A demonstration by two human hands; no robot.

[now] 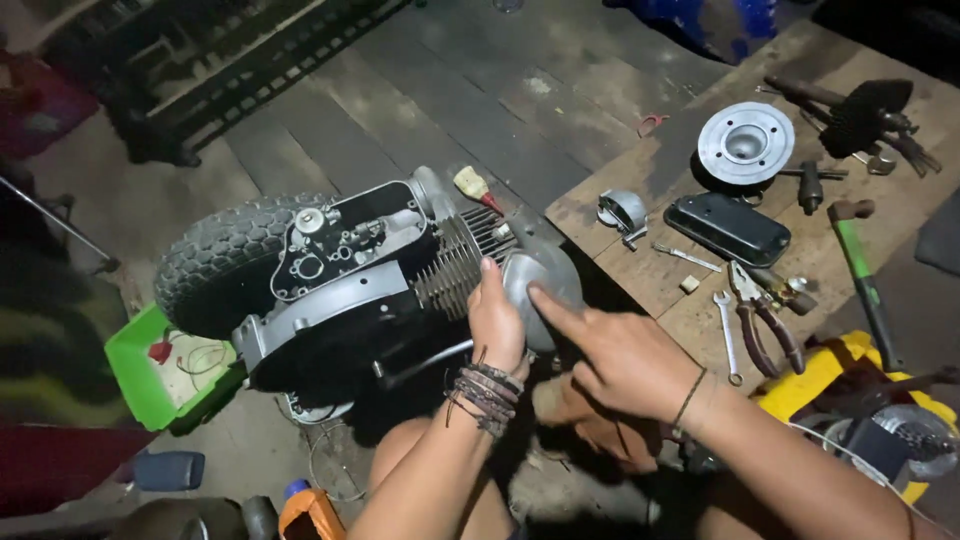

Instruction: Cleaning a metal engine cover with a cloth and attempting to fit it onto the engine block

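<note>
A small scooter engine with a knobbly tyre lies on the ground in front of me. Its finned cylinder points right and carries a grey metal cowl. My left hand, with several cord bracelets on the wrist, grips the cowl's left edge against the fins. My right hand rests its extended index finger on the cowl's face, the other fingers loosely curled.
A wooden board at the right carries a round alloy cover, a black oval lid, pliers, spanners, a green-handled hammer and a brush. A green tray sits at the left, a yellow object at the right.
</note>
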